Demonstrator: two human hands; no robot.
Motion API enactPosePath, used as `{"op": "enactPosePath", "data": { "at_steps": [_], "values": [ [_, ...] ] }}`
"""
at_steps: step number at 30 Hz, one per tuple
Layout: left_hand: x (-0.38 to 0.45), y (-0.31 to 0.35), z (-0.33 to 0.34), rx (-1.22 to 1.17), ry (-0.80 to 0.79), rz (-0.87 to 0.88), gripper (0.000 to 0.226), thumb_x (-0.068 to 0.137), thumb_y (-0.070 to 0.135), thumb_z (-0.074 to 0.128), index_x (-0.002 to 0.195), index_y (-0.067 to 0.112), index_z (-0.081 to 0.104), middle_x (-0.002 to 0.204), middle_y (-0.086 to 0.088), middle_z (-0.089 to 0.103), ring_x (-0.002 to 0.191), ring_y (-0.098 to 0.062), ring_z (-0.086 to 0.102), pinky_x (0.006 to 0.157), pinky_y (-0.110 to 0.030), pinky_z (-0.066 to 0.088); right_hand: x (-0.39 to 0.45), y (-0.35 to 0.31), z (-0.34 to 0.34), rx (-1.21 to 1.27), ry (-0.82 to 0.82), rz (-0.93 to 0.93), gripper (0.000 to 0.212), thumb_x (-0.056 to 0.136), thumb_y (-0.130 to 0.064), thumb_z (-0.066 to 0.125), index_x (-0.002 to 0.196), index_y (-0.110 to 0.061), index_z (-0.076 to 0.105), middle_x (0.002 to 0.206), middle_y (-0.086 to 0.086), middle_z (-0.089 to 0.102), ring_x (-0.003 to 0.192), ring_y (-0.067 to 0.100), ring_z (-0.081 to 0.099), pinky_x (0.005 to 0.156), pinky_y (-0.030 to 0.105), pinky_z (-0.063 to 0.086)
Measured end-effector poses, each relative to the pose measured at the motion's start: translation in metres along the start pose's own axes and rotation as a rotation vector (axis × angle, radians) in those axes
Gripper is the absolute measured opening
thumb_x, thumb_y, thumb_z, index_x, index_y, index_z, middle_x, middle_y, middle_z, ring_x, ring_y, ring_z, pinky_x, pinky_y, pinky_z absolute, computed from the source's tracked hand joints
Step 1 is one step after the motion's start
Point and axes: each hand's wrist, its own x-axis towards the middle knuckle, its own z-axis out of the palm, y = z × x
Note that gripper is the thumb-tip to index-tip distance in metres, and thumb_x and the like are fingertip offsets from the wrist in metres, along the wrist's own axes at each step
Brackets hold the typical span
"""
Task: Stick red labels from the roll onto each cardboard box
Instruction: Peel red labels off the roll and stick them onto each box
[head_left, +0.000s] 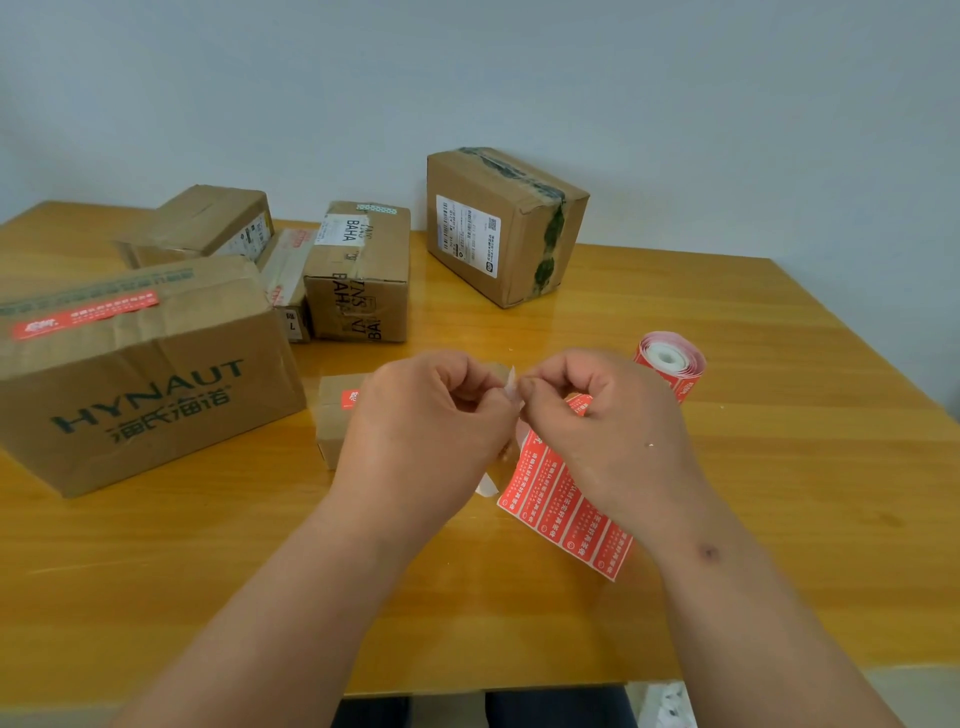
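My left hand (431, 415) and my right hand (608, 415) meet above the table's middle, both pinching the white top edge of the label strip (563, 514). The strip of red labels hangs down from my fingers onto the table. The label roll (670, 361) lies just right of my right hand. Behind my left hand sits a small cardboard box (335, 415) with a red label on its top. A large HYNAUT box (140, 374) at the left carries a red label. A tall box (504, 228) stands at the back.
Three more cardboard boxes cluster at the back left: a BAHA box (358, 275), a narrow one (285, 275) with a red label, and a low one (208, 223). The yellow wooden table (779, 493) ends at the near edge, with dark trouser legs below it.
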Motion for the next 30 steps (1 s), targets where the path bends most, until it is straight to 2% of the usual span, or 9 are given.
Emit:
{"op": "enactPosePath", "data": {
  "at_steps": [5, 9, 12, 18, 21, 24, 27, 29, 30],
  "values": [
    [0.005, -0.004, -0.006, -0.124, 0.037, -0.124, 0.014, 0.082, 0.015, 0.068, 0.069, 0.018, 0.070, 0.061, 0.006, 0.068, 0.048, -0.007, 0.054, 0.041, -0.012, 0.042, 0.008, 0.005, -0.012, 0.025, 0.077, 0.110, 0.020, 0.091, -0.022, 0.058, 0.072, -0.021, 0.064, 0.071, -0.015, 0.064, 0.071, -0.017, 0.053, 0.057, 0.002, 0.038],
    [0.011, -0.008, -0.012, -0.302, 0.118, -0.237, 0.017, 0.083, 0.008, 0.065, 0.070, 0.017, 0.070, 0.069, 0.001, 0.073, 0.077, -0.019, 0.069, 0.072, -0.032, 0.058, 0.017, 0.022, -0.019, -0.002, 0.185, 0.235, 0.016, 0.091, -0.026, 0.055, 0.078, -0.022, 0.064, 0.073, -0.006, 0.061, 0.062, 0.004, 0.052, 0.051, 0.019, 0.033],
    [0.014, -0.009, -0.018, -0.405, 0.169, -0.292, 0.020, 0.085, 0.004, 0.060, 0.071, 0.015, 0.070, 0.070, 0.000, 0.074, 0.079, -0.020, 0.070, 0.074, -0.032, 0.055, 0.020, 0.028, -0.024, -0.095, 0.263, 0.301, 0.014, 0.093, -0.028, 0.055, 0.081, -0.025, 0.062, 0.080, -0.006, 0.062, 0.070, 0.011, 0.057, 0.053, 0.023, 0.035],
    [0.017, -0.008, -0.020, -0.431, 0.184, -0.288, 0.022, 0.085, 0.003, 0.059, 0.070, 0.015, 0.070, 0.070, -0.002, 0.074, 0.075, -0.017, 0.068, 0.077, -0.035, 0.056, 0.024, 0.025, -0.025, -0.256, 0.363, 0.304, 0.008, 0.092, -0.030, 0.058, 0.085, -0.028, 0.056, 0.079, -0.014, 0.059, 0.079, 0.015, 0.061, 0.076, 0.039, 0.052],
    [0.016, -0.006, -0.021, -0.445, 0.186, -0.282, 0.024, 0.085, 0.003, 0.060, 0.067, 0.016, 0.069, 0.069, -0.003, 0.073, 0.075, -0.018, 0.067, 0.078, -0.038, 0.056, 0.023, 0.017, -0.024, -0.201, 0.378, 0.257, 0.009, 0.093, -0.027, 0.056, 0.086, -0.032, 0.053, 0.081, -0.019, 0.055, 0.084, 0.014, 0.060, 0.092, 0.047, 0.049],
    [0.016, -0.003, -0.021, -0.482, 0.139, -0.267, 0.023, 0.086, 0.001, 0.058, 0.069, 0.014, 0.069, 0.067, -0.002, 0.072, 0.071, -0.016, 0.067, 0.075, -0.035, 0.056, 0.018, 0.007, -0.018, -0.131, 0.211, 0.136, 0.018, 0.094, -0.025, 0.055, 0.107, -0.037, 0.056, 0.104, -0.020, 0.057, 0.104, 0.009, 0.055, 0.096, 0.036, 0.046],
    [0.016, 0.000, -0.020, -0.572, 0.069, -0.269, 0.022, 0.088, 0.001, 0.057, 0.072, 0.011, 0.068, 0.069, -0.004, 0.072, 0.071, -0.017, 0.066, 0.072, -0.034, 0.053, 0.012, -0.007, -0.009, -0.142, -0.137, -0.019, 0.057, 0.092, -0.014, 0.058, 0.139, -0.040, 0.038, 0.138, -0.021, 0.042, 0.129, 0.004, 0.038, 0.108, 0.032, 0.034],
    [0.017, 0.003, -0.020, -0.634, 0.036, -0.273, 0.020, 0.088, 0.002, 0.057, 0.073, 0.010, 0.068, 0.070, -0.006, 0.072, 0.070, -0.017, 0.066, 0.071, -0.034, 0.052, 0.012, -0.010, 0.000, -0.154, -0.252, -0.083, 0.064, 0.089, -0.013, 0.060, 0.140, -0.041, 0.036, 0.139, -0.020, 0.044, 0.131, 0.005, 0.036, 0.114, 0.040, 0.028],
    [0.017, 0.004, -0.020, -0.654, 0.026, -0.275, 0.020, 0.088, 0.002, 0.057, 0.074, 0.010, 0.068, 0.071, -0.006, 0.072, 0.070, -0.017, 0.066, 0.070, -0.034, 0.052, 0.013, -0.009, 0.004, -0.145, -0.246, -0.087, 0.055, 0.089, -0.015, 0.060, 0.134, -0.041, 0.041, 0.129, -0.018, 0.052, 0.123, 0.007, 0.044, 0.110, 0.042, 0.031]
  ]
}}
